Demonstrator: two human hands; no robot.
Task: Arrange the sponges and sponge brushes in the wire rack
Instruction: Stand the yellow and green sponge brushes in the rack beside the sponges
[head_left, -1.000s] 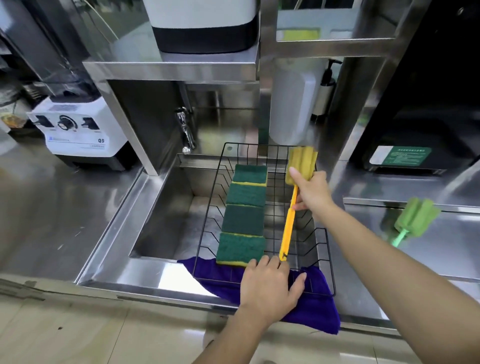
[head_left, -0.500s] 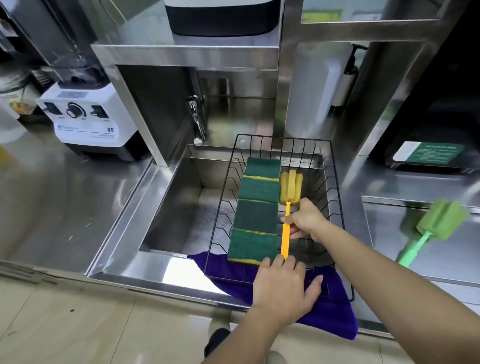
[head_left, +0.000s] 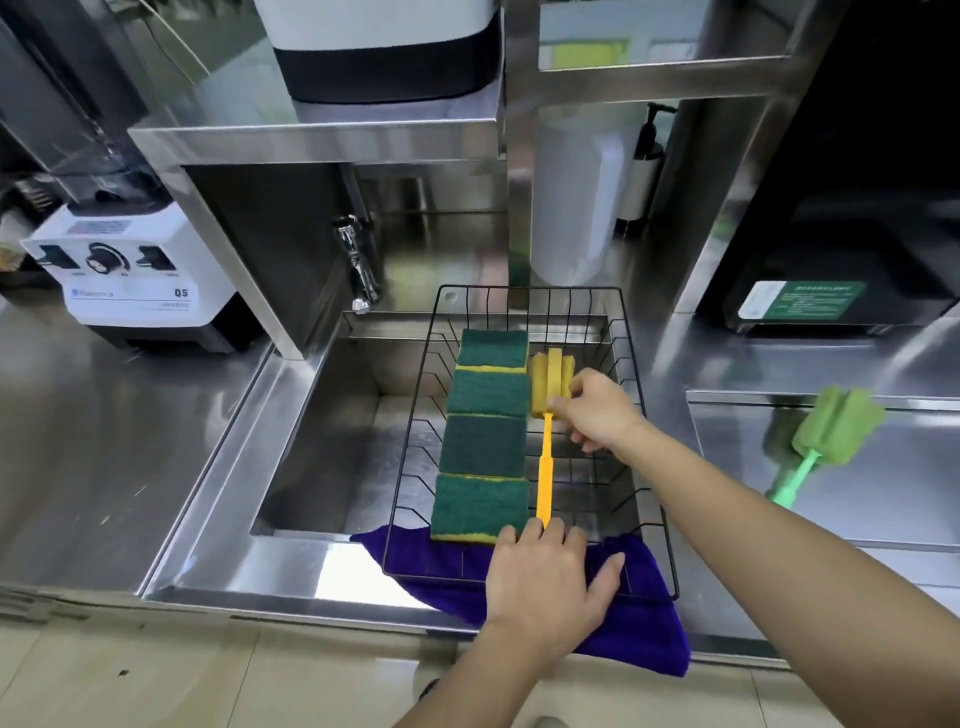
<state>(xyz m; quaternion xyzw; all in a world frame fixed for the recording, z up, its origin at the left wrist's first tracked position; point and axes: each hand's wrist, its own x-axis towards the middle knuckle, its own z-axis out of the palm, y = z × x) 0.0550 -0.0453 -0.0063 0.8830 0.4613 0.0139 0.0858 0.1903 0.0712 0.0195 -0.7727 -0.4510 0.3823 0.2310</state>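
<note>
A black wire rack (head_left: 652, 415) sits over the sink on a purple cloth (head_left: 639, 629). Several green scouring sponges (head_left: 485, 431) lie in a row down its left side. Beside them lies a yellow sponge brush (head_left: 545, 457), head at the far end. My right hand (head_left: 597, 410) touches the yellow sponge head from the right, fingers curled on it. My left hand (head_left: 545, 577) rests at the rack's near edge, fingertips on the end of the orange handle. A green sponge brush (head_left: 826, 436) lies on the steel counter to the right.
A tap (head_left: 358, 270) stands behind the sink (head_left: 332, 441). A white blender base (head_left: 130, 275) is on the left counter. A white cylinder (head_left: 576, 208) and a pump bottle (head_left: 644, 166) stand behind the rack. A dark appliance (head_left: 841, 249) sits at the right.
The yellow sponge brush came down from the rack's far rim into the rack beside the sponges. My right hand slid along to its head. The left hand stayed at the handle's end.
</note>
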